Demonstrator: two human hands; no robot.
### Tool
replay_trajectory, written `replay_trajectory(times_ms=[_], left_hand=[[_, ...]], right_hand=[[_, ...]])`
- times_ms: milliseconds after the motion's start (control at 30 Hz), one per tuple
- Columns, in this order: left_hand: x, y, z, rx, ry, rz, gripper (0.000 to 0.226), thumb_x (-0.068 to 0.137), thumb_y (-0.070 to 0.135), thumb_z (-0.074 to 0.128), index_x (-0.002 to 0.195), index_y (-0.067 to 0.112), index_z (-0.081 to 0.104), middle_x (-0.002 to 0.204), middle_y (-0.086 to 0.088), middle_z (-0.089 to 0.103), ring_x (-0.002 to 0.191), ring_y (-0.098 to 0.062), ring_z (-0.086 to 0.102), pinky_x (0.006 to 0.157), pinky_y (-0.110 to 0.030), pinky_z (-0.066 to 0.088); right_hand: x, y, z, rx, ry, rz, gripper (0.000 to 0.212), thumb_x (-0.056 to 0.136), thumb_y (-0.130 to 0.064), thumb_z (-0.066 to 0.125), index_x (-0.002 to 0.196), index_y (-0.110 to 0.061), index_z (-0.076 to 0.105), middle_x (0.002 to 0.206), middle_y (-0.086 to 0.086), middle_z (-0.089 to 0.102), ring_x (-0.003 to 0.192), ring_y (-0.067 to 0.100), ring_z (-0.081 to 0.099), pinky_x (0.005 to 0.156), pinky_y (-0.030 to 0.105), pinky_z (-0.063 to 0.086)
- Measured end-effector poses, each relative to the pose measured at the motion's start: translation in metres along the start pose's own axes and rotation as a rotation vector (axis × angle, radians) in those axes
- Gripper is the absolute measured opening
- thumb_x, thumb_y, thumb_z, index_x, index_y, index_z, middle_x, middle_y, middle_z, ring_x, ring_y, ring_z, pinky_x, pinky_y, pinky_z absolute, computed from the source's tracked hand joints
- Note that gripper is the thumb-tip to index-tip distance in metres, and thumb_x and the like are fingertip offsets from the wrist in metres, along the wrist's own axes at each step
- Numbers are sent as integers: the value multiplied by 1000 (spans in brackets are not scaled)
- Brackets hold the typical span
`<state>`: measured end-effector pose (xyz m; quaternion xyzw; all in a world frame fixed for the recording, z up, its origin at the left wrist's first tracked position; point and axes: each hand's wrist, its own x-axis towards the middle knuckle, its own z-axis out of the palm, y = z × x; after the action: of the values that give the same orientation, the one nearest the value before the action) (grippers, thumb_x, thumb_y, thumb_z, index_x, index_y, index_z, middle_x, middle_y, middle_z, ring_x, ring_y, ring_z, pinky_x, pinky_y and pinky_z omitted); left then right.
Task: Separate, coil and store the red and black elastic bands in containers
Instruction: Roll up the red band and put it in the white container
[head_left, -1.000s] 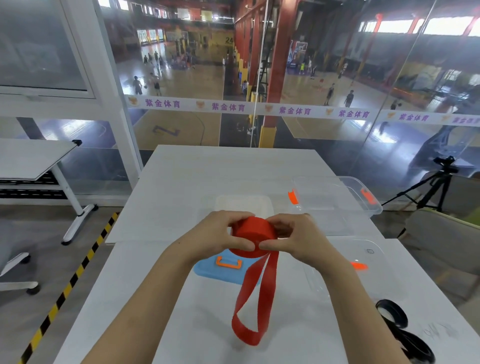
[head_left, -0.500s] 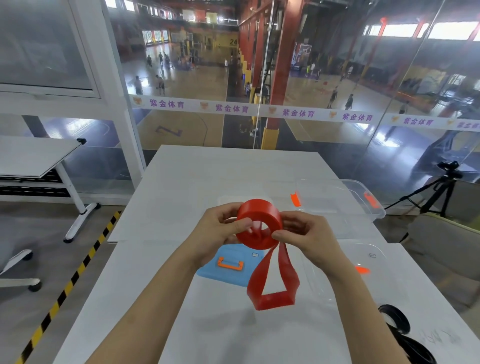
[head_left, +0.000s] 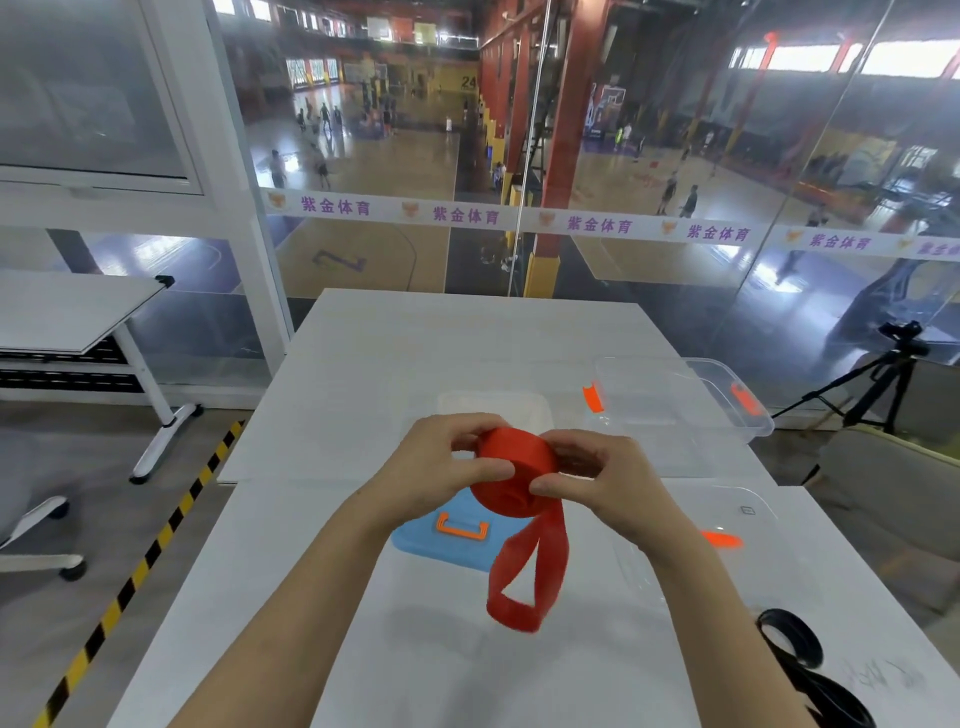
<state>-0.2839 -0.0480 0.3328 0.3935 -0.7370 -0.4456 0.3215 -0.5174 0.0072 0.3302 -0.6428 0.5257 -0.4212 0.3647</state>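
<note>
Both my hands hold the red elastic band above the white table. Most of it is wound into a thick coil. My left hand grips the coil's left side and my right hand pinches its right side. A short loop of the red band hangs down below the coil to just above the tabletop. The black elastic band lies loose on the table at the lower right, partly cut off by the frame edge.
A blue lid with an orange handle lies under my hands. A clear container with orange clips stands at the back right, a clear lid lies nearer right, and a clear tub sits behind my hands. A tripod stands off the table's right.
The coil has turned and grown as more band wound on. The hanging loop is shorter than one second ago. Both hands keep their hold.
</note>
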Motion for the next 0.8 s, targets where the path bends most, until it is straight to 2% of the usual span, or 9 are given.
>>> replay_trajectory(times_ms=[67, 133, 233, 300, 400, 500, 600, 700, 800], left_hand=[[-1, -4, 1, -185, 54, -18, 28, 90, 20, 80, 114, 32, 75, 108, 9, 78, 106, -10, 73, 82, -25, 62], [-2, -5, 3, -335, 94, -43, 29, 93, 14, 77, 120, 22, 73, 110, -2, 78, 104, -21, 75, 75, -27, 61], [-2, -7, 3, -409, 45, -65, 30, 95, 10, 73, 124, 18, 70, 114, -5, 77, 106, -24, 75, 78, -30, 62], [0, -11, -2, -355, -52, -88, 31, 96, 11, 73, 126, 19, 68, 119, -2, 76, 112, -21, 73, 88, -33, 62], [4, -14, -11, -110, -133, -98, 45, 90, 22, 81, 132, 29, 67, 129, 13, 72, 123, -2, 65, 102, -25, 53], [6, -6, -7, 95, -127, -93, 62, 83, 33, 87, 139, 38, 63, 131, 24, 65, 120, 8, 59, 98, -18, 47], [9, -3, 1, 272, -93, 21, 38, 86, 33, 81, 123, 36, 69, 113, 19, 69, 107, 0, 63, 93, -18, 51], [9, -6, 1, 186, -33, 24, 29, 90, 31, 79, 115, 41, 67, 111, 20, 69, 107, 1, 63, 89, -15, 51], [8, -14, 3, -64, 16, -41, 26, 93, 25, 76, 117, 36, 71, 111, 13, 74, 110, -9, 69, 84, -27, 62]], right_hand=[[1, 0, -3, 58, 1, 26, 42, 75, -7, 94, 111, -24, 79, 104, -3, 83, 102, 13, 79, 93, 23, 60], [1, 4, -5, 68, 22, 51, 45, 75, -6, 93, 113, -23, 78, 104, -3, 84, 101, 13, 80, 96, 26, 61], [1, 8, -8, 31, 60, 58, 40, 77, -7, 92, 113, -18, 79, 100, -2, 84, 97, 14, 81, 92, 27, 63], [0, 10, -9, 3, 58, 60, 38, 77, -8, 93, 112, -16, 81, 98, -2, 84, 95, 14, 81, 91, 27, 63], [1, 10, -8, -112, 23, 62, 34, 76, -15, 95, 108, -17, 82, 94, -3, 84, 90, 13, 81, 89, 28, 64], [5, 9, -5, -239, -14, 46, 34, 76, -24, 95, 108, -21, 83, 92, -6, 83, 89, 9, 79, 89, 27, 64], [7, 7, -2, -218, -10, 26, 36, 74, -24, 96, 107, -22, 83, 92, -6, 83, 90, 9, 79, 88, 24, 63], [9, 8, -5, -81, -3, 60, 39, 73, -18, 96, 109, -24, 82, 96, -4, 83, 93, 13, 80, 88, 25, 63], [8, 13, -10, 36, 12, 109, 43, 75, -7, 93, 113, -22, 80, 102, -3, 84, 99, 13, 80, 92, 26, 63]])
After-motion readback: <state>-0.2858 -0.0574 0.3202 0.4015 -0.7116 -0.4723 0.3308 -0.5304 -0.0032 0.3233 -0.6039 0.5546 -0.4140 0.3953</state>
